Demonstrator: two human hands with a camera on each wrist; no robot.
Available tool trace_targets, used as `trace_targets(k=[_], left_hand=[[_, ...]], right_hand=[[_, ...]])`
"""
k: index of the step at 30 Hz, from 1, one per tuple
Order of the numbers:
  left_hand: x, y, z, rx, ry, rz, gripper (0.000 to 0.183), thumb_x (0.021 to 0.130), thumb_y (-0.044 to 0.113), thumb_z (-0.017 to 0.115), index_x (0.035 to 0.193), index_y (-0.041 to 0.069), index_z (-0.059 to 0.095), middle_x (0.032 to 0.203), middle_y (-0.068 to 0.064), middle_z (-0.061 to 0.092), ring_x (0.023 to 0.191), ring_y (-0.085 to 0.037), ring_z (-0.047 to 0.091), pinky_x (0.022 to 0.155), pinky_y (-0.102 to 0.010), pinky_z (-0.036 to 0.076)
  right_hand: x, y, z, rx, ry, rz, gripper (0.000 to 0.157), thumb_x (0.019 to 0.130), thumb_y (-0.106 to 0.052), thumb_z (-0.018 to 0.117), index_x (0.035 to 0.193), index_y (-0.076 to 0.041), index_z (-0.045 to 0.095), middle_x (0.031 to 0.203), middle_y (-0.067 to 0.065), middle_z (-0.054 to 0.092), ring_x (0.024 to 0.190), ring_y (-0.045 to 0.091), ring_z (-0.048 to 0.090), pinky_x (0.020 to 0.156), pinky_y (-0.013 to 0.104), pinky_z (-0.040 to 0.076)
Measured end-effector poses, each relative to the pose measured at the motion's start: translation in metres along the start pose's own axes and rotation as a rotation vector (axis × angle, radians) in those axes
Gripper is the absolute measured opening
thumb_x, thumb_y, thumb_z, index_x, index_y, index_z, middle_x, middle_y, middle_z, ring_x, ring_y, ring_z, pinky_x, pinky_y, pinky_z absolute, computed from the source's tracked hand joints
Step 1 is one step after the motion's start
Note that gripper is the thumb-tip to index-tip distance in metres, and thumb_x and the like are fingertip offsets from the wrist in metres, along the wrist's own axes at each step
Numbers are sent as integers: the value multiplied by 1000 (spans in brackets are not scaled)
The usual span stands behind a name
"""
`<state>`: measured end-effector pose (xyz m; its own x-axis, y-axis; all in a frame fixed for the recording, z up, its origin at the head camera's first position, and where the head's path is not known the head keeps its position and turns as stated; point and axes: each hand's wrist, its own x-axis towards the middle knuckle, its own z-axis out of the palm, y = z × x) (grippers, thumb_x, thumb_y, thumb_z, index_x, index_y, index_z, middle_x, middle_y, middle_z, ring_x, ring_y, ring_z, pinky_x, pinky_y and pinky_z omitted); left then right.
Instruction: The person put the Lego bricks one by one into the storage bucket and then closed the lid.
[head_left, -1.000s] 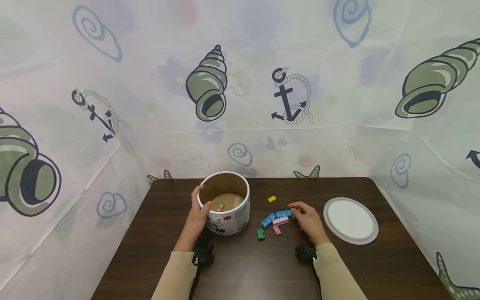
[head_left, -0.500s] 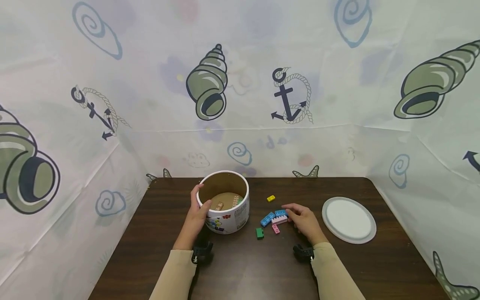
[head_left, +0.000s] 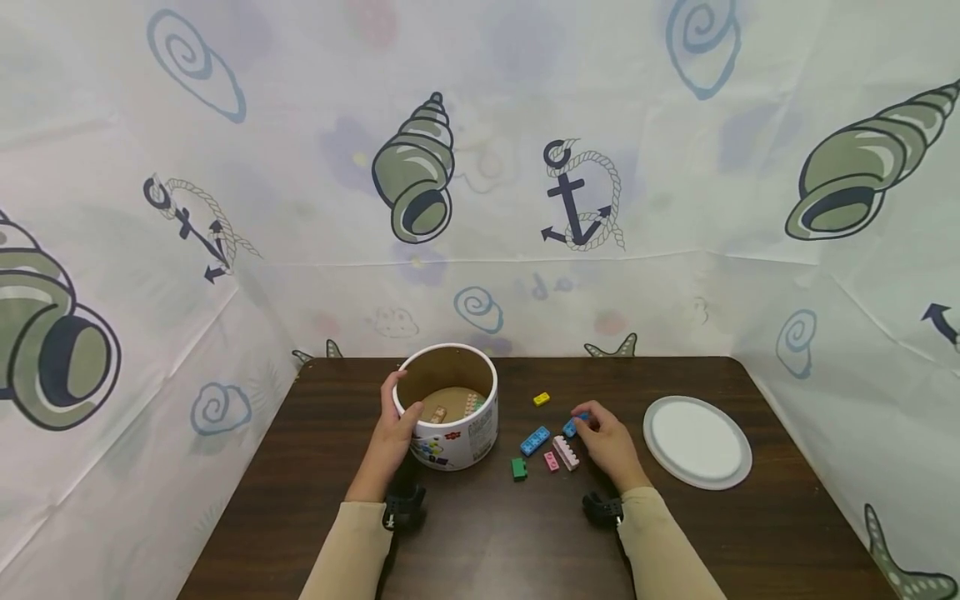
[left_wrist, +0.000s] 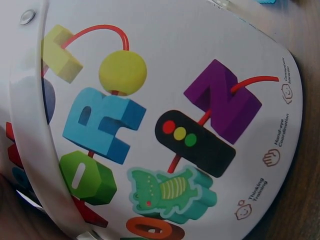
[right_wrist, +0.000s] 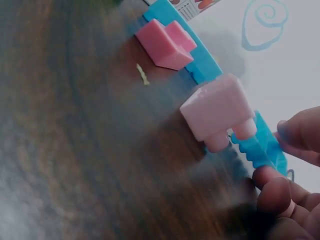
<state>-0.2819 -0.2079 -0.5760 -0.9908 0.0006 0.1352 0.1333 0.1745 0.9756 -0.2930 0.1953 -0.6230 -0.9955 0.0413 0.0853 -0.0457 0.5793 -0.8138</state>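
My left hand (head_left: 395, 425) grips the near-left rim of a round white tub (head_left: 474, 433), thumb inside and fingers outside. Several toy bricks lie on the tub's bottom; printed letters and a crocodile cover its wall in the left wrist view. My right hand (head_left: 611, 446) pinches a blue brick (right_wrist: 265, 145) between thumb and fingers, close over the table. Beside it lies a pale pink brick (head_left: 566, 453), studs facing right. Another blue brick (head_left: 535, 441), a small pink brick (head_left: 551, 461) and a green brick (head_left: 519, 469) lie between that hand and the tub.
A yellow brick (head_left: 542, 399) sits farther back on the dark wooden table (head_left: 495, 533). To the right of my right hand lies a round white lid (head_left: 699, 442). A patterned cloth (head_left: 510, 308) hangs behind the table.
My right hand has pinched one blue brick and drawn it apart from the other. The pale pink brick has turned and shifted toward me. My left hand stays on the tub.
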Motion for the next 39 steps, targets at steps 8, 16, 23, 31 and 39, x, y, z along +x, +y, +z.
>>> trace_targets(k=[8, 16, 23, 31, 39], left_hand=[[0, -2, 0, 3, -1, 4, 72, 108, 34, 58, 167, 29, 17, 174, -21, 22, 152, -51, 36, 124, -70, 27], [-1, 0, 0, -2, -1, 9, 71, 109, 33, 58, 167, 29, 17, 174, -21, 22, 150, -48, 39, 124, -69, 28], [-2, 1, 0, -2, -2, 4, 72, 109, 33, 58, 168, 29, 17, 173, -22, 23, 150, -48, 39, 124, -68, 29], [-1, 0, 0, 6, 6, -9, 72, 109, 35, 60, 167, 30, 18, 173, -22, 25, 148, -47, 42, 123, -66, 31], [0, 0, -1, 0, -1, 8, 71, 109, 28, 58, 167, 28, 18, 172, -25, 25, 148, -51, 40, 122, -68, 31]], right_hand=[[1, 1, 1, 73, 44, -8, 32, 100, -28, 80, 118, -15, 56, 103, 12, 62, 85, 19, 56, 74, 32, 44], [1, 3, -1, 169, 38, 71, 63, 98, -10, 77, 154, -16, 50, 117, 19, 54, 70, 18, 57, 58, 29, 52], [1, 6, -2, 273, 39, 113, 34, 102, -16, 75, 133, -12, 60, 116, 17, 58, 70, 20, 61, 50, 29, 51], [2, 7, -4, 395, 17, 134, 49, 101, -31, 79, 143, -16, 59, 110, 10, 61, 66, 20, 60, 49, 31, 48], [3, 11, -2, 354, 81, 37, 36, 95, -25, 87, 119, -7, 66, 103, 8, 56, 84, 16, 54, 69, 25, 48]])
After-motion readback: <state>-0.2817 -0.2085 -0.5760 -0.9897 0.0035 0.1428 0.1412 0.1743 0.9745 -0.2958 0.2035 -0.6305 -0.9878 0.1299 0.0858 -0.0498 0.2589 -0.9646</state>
